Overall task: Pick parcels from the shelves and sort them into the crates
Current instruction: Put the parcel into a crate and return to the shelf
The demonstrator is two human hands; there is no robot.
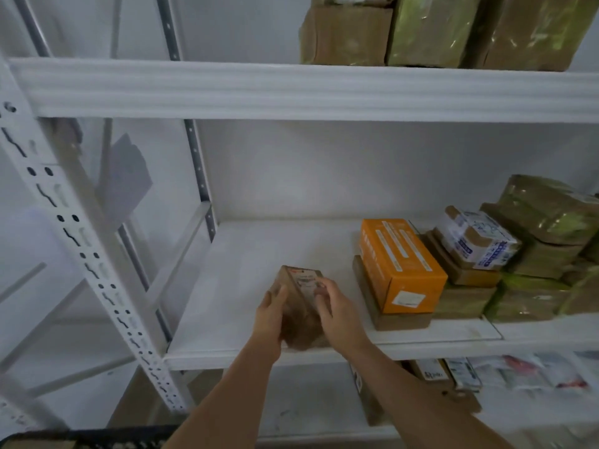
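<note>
A small brown cardboard parcel with a printed label on top sits near the front edge of the white middle shelf. My left hand grips its left side with the thumb on top. On the parcel's right side, my right hand curls its fingers over the label face. An orange box lies to the right on a flat brown parcel. The near end of the held parcel is blurred.
More taped brown parcels and a white-and-blue wrapped one fill the shelf's right end. Parcels stand on the upper shelf. The lower shelf holds plastic-bagged packets. A dark crate's rim shows at the bottom left beside the white upright.
</note>
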